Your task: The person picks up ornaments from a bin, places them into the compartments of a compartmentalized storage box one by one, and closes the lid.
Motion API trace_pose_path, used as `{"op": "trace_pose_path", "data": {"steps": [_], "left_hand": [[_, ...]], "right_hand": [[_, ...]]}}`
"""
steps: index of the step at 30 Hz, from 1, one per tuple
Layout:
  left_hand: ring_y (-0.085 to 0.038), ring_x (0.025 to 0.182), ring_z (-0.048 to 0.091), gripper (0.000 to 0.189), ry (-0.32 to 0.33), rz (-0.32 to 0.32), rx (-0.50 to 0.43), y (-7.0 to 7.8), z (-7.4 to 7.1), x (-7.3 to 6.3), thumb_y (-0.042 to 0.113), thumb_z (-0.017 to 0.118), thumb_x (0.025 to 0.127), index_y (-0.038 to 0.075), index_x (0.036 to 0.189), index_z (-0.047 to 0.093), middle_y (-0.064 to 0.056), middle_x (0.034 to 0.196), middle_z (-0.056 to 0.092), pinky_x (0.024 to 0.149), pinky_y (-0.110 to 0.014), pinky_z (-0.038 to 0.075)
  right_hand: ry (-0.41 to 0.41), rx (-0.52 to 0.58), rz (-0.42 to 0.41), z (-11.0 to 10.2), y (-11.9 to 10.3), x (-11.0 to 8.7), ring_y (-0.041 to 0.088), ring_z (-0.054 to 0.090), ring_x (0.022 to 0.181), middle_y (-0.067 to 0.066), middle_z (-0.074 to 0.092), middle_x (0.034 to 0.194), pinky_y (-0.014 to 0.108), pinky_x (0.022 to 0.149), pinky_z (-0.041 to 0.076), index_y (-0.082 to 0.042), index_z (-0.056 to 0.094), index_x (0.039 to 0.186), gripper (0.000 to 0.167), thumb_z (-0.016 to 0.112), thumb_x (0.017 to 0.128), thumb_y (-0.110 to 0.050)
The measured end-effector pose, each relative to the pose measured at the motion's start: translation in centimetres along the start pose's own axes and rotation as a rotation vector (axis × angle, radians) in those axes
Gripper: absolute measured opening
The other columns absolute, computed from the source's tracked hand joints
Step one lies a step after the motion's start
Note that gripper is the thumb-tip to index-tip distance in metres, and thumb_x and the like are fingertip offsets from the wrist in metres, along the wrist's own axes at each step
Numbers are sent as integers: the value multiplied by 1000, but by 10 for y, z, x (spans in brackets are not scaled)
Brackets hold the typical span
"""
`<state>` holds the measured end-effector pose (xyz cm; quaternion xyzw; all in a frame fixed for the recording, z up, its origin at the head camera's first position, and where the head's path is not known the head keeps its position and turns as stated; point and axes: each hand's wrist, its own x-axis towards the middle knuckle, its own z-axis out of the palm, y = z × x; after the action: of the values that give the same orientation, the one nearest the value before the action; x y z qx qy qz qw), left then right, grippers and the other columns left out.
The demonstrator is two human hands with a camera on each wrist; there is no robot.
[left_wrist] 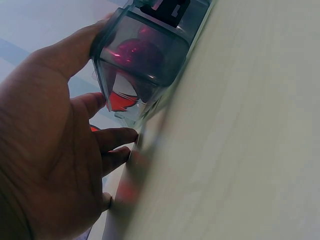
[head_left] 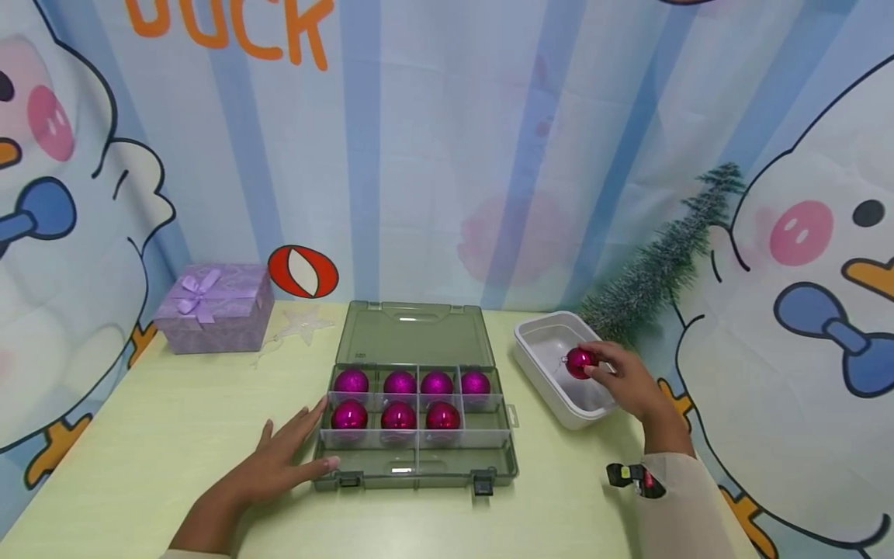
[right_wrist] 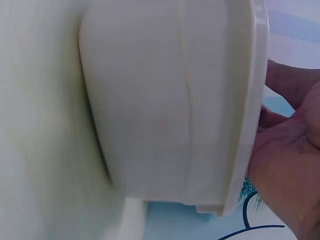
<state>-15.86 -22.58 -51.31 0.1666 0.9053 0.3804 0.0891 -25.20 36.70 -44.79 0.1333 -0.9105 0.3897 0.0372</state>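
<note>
A translucent green compartment box point(head_left: 466, 461) lies with its lid point(head_left: 417, 334) folded back. Several matte magenta balls point(head_left: 400, 383) fill its back row, and three shiny magenta Christmas balls point(head_left: 398, 417) sit in the middle row. My left hand point(head_left: 279, 460) rests against the box's left side, thumb at the front corner and fingers spread; the left wrist view shows them along the box wall point(left_wrist: 175, 60). Over the white plastic bin point(head_left: 548, 396), my right hand point(head_left: 628, 380) pinches a shiny magenta Christmas ball point(head_left: 578, 363) by its side. The bin wall point(right_wrist: 150, 100) hides the ball in the right wrist view.
At the back left stands a purple gift box point(head_left: 220, 318) with a ribbon bow, next to a pale star ornament point(head_left: 305, 322). A small artificial Christmas tree point(head_left: 656, 272) leans behind the bin. A printed curtain point(head_left: 433, 155) hangs along the table's back edge.
</note>
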Motion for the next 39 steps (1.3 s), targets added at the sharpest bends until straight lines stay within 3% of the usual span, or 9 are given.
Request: {"op": "trace_pose_path", "data": {"steps": [2,8,11,14,16,20,25,32,39], "left_hand": [[-59,165,17,100,-1,-4,-1,0,0,0,52,74,99,16,176,22,-20,180,28,121,-88,-12],[-58,166,15,100,-8,-18,5,-1,1,1,54,73,99,16,176,22,-20,180,27,122,-87,-13],[-58,166,15,100,-6,-14,9,-2,1,1,53,73,99,16,176,22,-20,181,27,121,-87,-13],[-59,165,16,100,-3,-8,7,-3,1,2,52,73,99,15,176,22,-20,180,27,121,-87,-13],[-59,165,16,99,-1,-3,5,-3,1,1,52,73,99,15,176,22,-20,180,27,121,-87,-13],[-59,165,17,99,-2,-1,6,-3,1,1,52,73,100,15,176,22,-20,180,27,121,-88,-13],[-58,166,16,99,-7,-5,4,-3,1,2,52,73,100,17,176,21,-20,180,28,121,-88,-13],[-58,165,17,99,-8,-7,10,-2,1,2,53,73,99,18,176,21,-20,180,28,121,-88,-12],[-58,165,17,99,0,2,11,-4,1,1,52,74,99,16,176,22,-20,180,28,121,-88,-11]], "right_hand": [[39,22,-9,5,1,-1,51,53,144,29,55,156,75,119,44,0,60,153,44,64,110,-5],[116,55,16,14,1,-5,48,49,149,24,50,162,66,118,48,-6,56,158,47,62,111,-8],[142,79,-9,18,-1,-7,41,51,147,23,50,161,41,115,56,-7,56,159,49,63,111,-7],[163,116,-50,23,-4,-9,21,56,139,23,54,157,13,103,54,-5,56,158,49,64,109,-4],[170,157,-77,27,-7,-10,5,56,133,24,55,154,4,96,50,-1,56,157,50,65,108,0],[192,228,-121,34,-12,-12,-11,55,124,29,57,148,4,96,52,6,56,151,48,67,105,5],[218,322,-158,41,-19,-13,-7,59,126,17,62,145,9,99,56,7,60,146,46,70,101,10],[164,407,-286,52,-32,-15,0,64,130,-3,64,144,15,101,59,11,60,145,46,68,99,14],[110,398,-384,66,-48,-12,2,66,129,28,60,145,16,102,59,11,61,144,46,66,99,17]]}}
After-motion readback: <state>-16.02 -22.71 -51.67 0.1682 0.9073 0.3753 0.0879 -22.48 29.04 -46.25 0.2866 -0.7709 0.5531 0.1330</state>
